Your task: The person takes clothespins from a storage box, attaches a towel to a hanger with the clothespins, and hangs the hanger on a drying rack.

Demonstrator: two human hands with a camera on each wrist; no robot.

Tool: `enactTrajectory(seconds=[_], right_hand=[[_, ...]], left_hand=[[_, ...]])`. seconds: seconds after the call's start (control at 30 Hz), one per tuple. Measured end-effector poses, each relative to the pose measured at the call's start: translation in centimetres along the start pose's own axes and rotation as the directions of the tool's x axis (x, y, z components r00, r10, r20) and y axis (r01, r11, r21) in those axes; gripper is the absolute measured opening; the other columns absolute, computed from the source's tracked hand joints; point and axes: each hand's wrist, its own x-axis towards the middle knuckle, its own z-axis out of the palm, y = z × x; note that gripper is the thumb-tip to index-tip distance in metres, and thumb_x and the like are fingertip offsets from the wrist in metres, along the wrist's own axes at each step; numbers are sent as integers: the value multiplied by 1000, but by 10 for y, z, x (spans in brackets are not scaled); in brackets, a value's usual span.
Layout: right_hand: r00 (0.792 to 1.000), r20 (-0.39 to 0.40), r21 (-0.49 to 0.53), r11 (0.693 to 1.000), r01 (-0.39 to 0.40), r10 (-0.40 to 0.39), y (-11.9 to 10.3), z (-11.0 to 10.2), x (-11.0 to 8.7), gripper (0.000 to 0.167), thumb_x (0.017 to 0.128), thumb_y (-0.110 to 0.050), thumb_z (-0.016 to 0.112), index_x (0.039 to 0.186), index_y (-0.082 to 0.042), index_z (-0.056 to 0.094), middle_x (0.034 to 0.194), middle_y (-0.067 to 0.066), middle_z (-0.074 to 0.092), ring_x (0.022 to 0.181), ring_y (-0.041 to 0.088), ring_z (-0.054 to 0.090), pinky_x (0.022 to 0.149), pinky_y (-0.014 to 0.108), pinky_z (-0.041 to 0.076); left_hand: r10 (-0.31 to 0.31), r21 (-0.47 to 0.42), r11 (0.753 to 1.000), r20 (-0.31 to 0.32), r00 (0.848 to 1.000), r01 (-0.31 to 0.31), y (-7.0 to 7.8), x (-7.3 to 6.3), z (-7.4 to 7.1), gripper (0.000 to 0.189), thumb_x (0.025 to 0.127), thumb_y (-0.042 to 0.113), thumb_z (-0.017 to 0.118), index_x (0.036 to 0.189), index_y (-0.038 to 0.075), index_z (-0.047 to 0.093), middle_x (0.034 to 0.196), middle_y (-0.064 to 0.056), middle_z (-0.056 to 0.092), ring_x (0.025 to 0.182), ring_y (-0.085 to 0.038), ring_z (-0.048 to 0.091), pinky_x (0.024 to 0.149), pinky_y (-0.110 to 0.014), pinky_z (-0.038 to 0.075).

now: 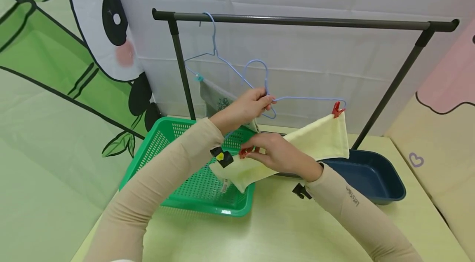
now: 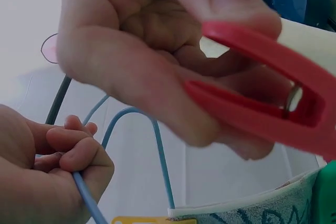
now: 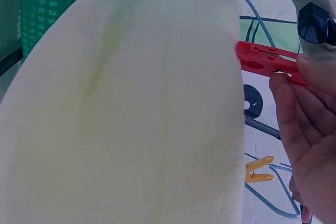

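Observation:
My left hand [image 1: 250, 105] grips a blue wire hanger [image 1: 311, 98] by its neck, below the hook, in front of the rack. A pale yellow towel [image 1: 320, 136] hangs from this hanger's right end by a red clothespin [image 1: 337, 110]. My right hand [image 1: 280, 153] pinches a second red clothespin [image 3: 262, 57] between thumb and fingers, at the towel's edge in the right wrist view. Whether its jaws bite the cloth is unclear. In the left wrist view, the right fingers [image 2: 142, 82] press this clothespin's handles close to the camera.
A black rack bar [image 1: 297, 21] crosses the back. Another blue hanger [image 1: 214, 39] hangs there with a grey towel [image 1: 219, 97], held by a teal clip [image 1: 199, 77] and a yellow clothespin [image 3: 259, 170]. A green basket [image 1: 237, 210] stands left, a dark blue basin [image 1: 371, 175] right.

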Motion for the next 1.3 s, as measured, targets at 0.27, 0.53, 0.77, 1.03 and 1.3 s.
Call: enactTrajectory(seconds=[0.27,0.53,0.77,1.03,1.3], right_hand=[[1000,3,9,1000,27,-27,0,2,5,12,84,-9,71,97,-7,72,90,-3,70,82,6,63,71,22,49],[999,-1,42,998,36,-36,1,5,7,10,85,-6,71,94,-6,72,89,-3,70,79,5,64,69,24,50],[999,-7,45,998,49,-49,-1,7,9,8,84,-6,71,91,-8,73,87,-3,70,79,4,63,71,21,48],[997,-26,43,997,68,-67,1,12,9,8,82,-5,73,89,-8,74,85,-3,70,77,2,63,72,20,49],[998,-9,33,998,62,-62,-1,16,10,6,85,-7,71,90,-8,73,86,-2,70,79,4,63,73,20,49]], left_hand=[[5,-27,1000,-1,1000,-5,2,0,-1,26,103,22,39,105,2,55,82,-3,50,63,-13,34,61,-24,31],[18,-44,999,11,1000,-17,4,-1,0,26,103,21,39,105,1,56,79,-3,49,59,-13,32,59,-24,30],[15,-55,998,12,1000,-14,3,0,2,26,103,21,39,106,2,56,80,-4,50,61,-13,34,60,-24,31],[24,-64,998,14,1000,-23,2,0,2,25,103,21,39,105,2,55,80,-4,50,61,-14,34,62,-26,31],[39,-52,998,15,999,-38,4,-1,3,25,103,21,40,105,2,56,79,-4,51,61,-14,34,62,-25,32]])
